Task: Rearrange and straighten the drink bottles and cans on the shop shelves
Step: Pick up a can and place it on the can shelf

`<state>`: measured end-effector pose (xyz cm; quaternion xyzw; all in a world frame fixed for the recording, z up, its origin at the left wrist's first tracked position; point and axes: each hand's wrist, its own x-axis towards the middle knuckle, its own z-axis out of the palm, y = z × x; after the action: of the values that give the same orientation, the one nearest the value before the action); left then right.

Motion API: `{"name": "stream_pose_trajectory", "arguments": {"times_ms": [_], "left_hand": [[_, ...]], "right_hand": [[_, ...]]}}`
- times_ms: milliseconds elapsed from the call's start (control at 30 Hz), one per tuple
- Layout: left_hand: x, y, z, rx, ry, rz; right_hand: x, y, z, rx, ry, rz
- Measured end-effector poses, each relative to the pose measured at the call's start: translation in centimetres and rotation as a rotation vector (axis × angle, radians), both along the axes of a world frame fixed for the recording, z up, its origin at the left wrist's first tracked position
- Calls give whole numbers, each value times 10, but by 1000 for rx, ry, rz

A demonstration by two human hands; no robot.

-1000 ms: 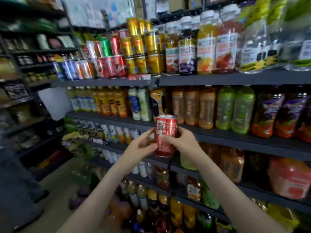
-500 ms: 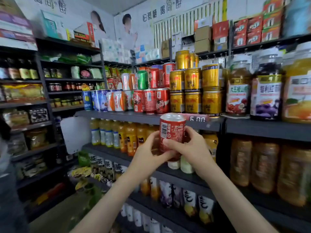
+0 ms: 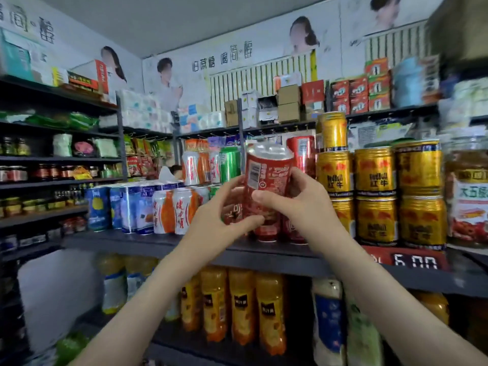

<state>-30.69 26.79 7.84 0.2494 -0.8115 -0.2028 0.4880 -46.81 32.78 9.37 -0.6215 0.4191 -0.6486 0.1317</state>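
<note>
A red drink can (image 3: pixel 266 180) with a barcode facing me is held up in front of the can shelf (image 3: pixel 148 243), tilted slightly. My left hand (image 3: pixel 224 215) grips its lower left side and my right hand (image 3: pixel 298 199) grips its right side, thumb across the front. Behind it stand more red cans (image 3: pixel 301 151), partly hidden by my hands. Stacked gold cans (image 3: pixel 375 196) fill the shelf to the right. White-and-orange cans (image 3: pixel 182 210) and blue cans (image 3: pixel 97 207) stand to the left, with a green can (image 3: pixel 229 165) stacked above.
Orange juice bottles (image 3: pixel 243 307) line the shelf below. A red price tag (image 3: pixel 414 260) reading 6.00 sits on the shelf edge at right. Jars (image 3: pixel 467 196) stand at far right. Boxes (image 3: pixel 287 104) crowd the top shelf. Another rack of goods (image 3: pixel 52 154) runs along the left.
Both hands have lifted the red can from the bottle shelf level up to the can shelf. My view has tilted upward and moved closer to the cans.
</note>
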Motion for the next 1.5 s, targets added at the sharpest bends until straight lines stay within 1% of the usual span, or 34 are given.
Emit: {"name": "stream_pose_trajectory", "arguments": {"times_ms": [133, 233, 433, 633, 767, 1033, 1200, 1300, 1433, 1500], "left_hand": [[8, -56, 19, -155, -121, 118], [1, -90, 23, -204, -182, 210], [-20, -118, 30, -263, -257, 221], [-30, -128, 29, -228, -280, 172], [-33, -129, 35, -156, -302, 167], [-38, -129, 37, -107, -293, 105], [-38, -126, 36, -128, -275, 110], [-39, -125, 33, -142, -229, 111], [-39, -120, 27, -191, -211, 119], [-37, -117, 21, -231, -169, 125]], "right_hand": [[0, -38, 38, 23, -71, -63], [1, -65, 52, 63, -92, -124], [-1, -99, 64, 94, 5, -319], [-9, -108, 64, 158, 29, -365], [-11, -113, 63, 200, 107, -396], [-15, -111, 61, 290, 220, -423], [-7, -108, 57, 267, 238, -498], [-1, -103, 53, 199, 266, -544], [6, -93, 45, 108, 275, -580], [11, -88, 37, 60, 268, -629]]}}
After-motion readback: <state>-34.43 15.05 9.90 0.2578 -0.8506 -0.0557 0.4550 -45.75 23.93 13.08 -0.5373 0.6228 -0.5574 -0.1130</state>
